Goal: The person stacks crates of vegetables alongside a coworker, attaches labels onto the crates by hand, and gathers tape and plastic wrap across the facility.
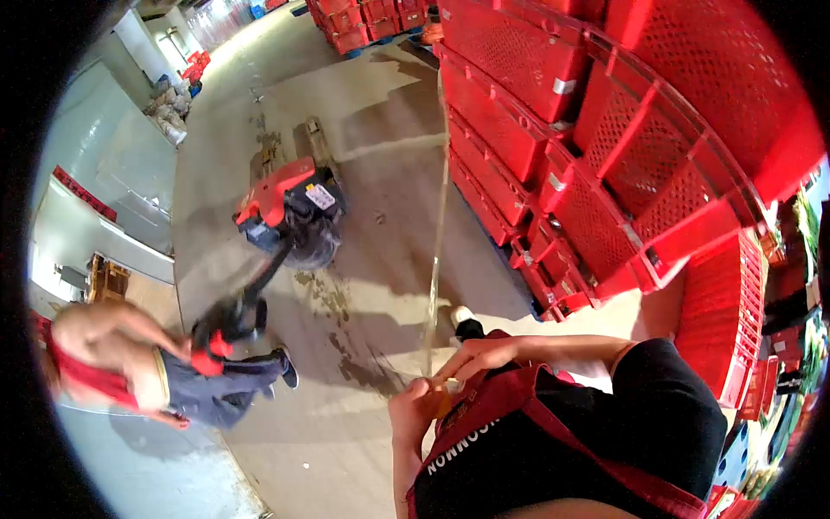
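Observation:
A long, thin, yellowish see-through strip (pixel 437 259), like packing tape or strapping, runs from beside the stacked red crates (pixel 501 130) down to my hands. My left hand (pixel 415 408) is closed with the strip's near end at its fingertips. Against it, my right hand (pixel 482 356) is closed too, with its fingertips pinching at the same end. Something small and yellow-orange (pixel 444 403) shows just by my fingers; its kind is unclear. Both hands are in front of my dark red apron (pixel 519 398).
At the left a person (pixel 112 355) grips the handle of a red-and-black pallet jack (pixel 290 203). More red crates (pixel 363 24) stand at the back. A red crate (pixel 718 320) and green vegetables (pixel 808 233) are at my right. The concrete floor (pixel 303 432) has dark stains.

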The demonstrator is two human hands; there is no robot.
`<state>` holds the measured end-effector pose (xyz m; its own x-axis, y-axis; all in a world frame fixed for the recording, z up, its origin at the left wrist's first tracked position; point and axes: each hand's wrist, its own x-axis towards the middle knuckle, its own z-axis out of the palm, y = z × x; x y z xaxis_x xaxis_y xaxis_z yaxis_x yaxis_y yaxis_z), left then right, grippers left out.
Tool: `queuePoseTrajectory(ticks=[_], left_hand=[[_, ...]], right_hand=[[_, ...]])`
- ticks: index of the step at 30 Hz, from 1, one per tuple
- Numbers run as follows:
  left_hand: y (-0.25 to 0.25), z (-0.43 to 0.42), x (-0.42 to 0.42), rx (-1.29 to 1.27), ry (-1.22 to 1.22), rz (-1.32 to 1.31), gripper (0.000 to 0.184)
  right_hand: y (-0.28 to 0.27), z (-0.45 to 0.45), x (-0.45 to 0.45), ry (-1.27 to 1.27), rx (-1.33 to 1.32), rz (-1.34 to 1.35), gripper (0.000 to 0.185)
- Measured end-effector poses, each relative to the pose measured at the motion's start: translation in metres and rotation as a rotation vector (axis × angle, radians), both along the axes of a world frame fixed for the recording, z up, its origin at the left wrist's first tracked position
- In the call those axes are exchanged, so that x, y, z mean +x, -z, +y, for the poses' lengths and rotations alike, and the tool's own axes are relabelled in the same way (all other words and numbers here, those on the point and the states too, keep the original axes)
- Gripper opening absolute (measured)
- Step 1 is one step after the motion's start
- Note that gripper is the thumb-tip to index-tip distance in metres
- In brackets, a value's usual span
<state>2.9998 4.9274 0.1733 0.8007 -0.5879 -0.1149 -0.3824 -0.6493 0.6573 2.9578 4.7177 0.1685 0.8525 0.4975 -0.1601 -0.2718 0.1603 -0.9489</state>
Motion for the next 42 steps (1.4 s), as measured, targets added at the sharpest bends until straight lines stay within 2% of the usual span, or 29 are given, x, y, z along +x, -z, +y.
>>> queuePoseTrajectory(ticks=[2, 4, 6, 7, 8, 10, 12, 16, 18, 22, 24, 27, 31, 33, 34, 35, 36, 38, 40, 41, 42], left_hand=[[0.0, -0.018, 0.03, -0.032, 0.081, 0.061, 0.023], [-0.002, -0.04, 0.063, -0.068, 0.157, 0.11, 0.024], [-0.009, -0.069, 0.098, 0.145, 0.15, 0.177, 0.027], [0.002, -0.075, 0.116, -0.011, 0.078, 0.367, 0.03], [-0.001, -0.089, 0.137, -0.02, 0.064, 0.354, 0.03], [-0.009, -0.115, 0.178, 0.062, 0.214, 0.079, 0.029], [-0.016, -0.141, 0.215, 0.061, 0.205, 0.079, 0.028], [-0.016, -0.187, 0.277, 0.024, 0.217, 0.066, 0.028], [-0.018, -0.209, 0.306, 0.032, 0.212, 0.098, 0.031], [-0.02, -0.243, 0.366, -0.058, 0.233, 0.166, 0.034], [0.005, -0.258, 0.4, -0.026, 0.27, 0.191, 0.032], [0.018, -0.285, 0.457, -0.076, 0.296, 0.093, 0.027], [0.02, -0.318, 0.554, -0.118, 0.528, -0.069, 0.02], [0.016, -0.33, 0.607, -0.112, 0.614, -0.108, 0.017], [0.015, -0.334, 0.631, -0.047, 0.556, 0.011, 0.017], [0.014, -0.34, 0.653, 0.023, 0.498, 0.128, 0.016], [0.01, -0.349, 0.673, 0.024, 0.521, 0.134, 0.016], [-0.001, -0.368, 0.713, 0.052, 0.618, -0.109, 0.016], [0.0, -0.376, 0.751, -0.027, 0.625, -0.098, 0.014], [0.004, -0.375, 0.772, -0.108, 0.604, -0.091, 0.011], [0.025, -0.364, 0.799, -0.091, 0.477, -0.005, 0.009]], right_hand=[[0.003, -0.024, 0.029, -0.057, -0.042, -0.109, 0.027], [0.022, -0.044, 0.059, -0.093, -0.232, -0.152, 0.027], [0.03, -0.066, 0.095, -0.103, -0.322, -0.231, 0.027], [0.036, -0.078, 0.116, -0.079, -0.272, -0.242, 0.026], [0.043, -0.09, 0.135, -0.06, -0.223, -0.25, 0.026], [0.052, -0.118, 0.175, -0.042, -0.306, -0.347, 0.023], [0.042, -0.138, 0.207, 0.104, -0.448, -0.378, 0.019], [0.025, -0.178, 0.268, 0.164, -0.416, -0.292, 0.018], [0.026, -0.188, 0.291, 0.289, -0.411, -0.389, 0.019], [0.026, -0.223, 0.342, 0.223, -0.465, -0.165, 0.02], [0.032, -0.243, 0.367, 0.183, -0.335, -0.105, 0.022], [0.029, -0.275, 0.413, 0.157, -0.404, -0.112, 0.023], [0.043, -0.316, 0.477, 0.245, -0.507, -0.106, 0.025], [0.03, -0.348, 0.507, 0.54, -0.144, 0.452, 0.025], [0.025, -0.363, 0.519, 0.56, -0.143, 0.464, 0.025], [0.02, -0.377, 0.533, 0.558, -0.296, 0.372, 0.026], [0.018, -0.388, 0.546, 0.553, -0.449, 0.276, 0.028], [0.016, -0.402, 0.572, 0.574, -0.44, 0.245, 0.029], [0.014, -0.413, 0.589, 0.787, -0.081, 0.283, 0.028], [0.035, -0.438, 0.588, 0.95, -0.039, 0.388, 0.026], [0.056, -0.469, 0.579, 1.111, 0.006, 0.494, 0.025]])
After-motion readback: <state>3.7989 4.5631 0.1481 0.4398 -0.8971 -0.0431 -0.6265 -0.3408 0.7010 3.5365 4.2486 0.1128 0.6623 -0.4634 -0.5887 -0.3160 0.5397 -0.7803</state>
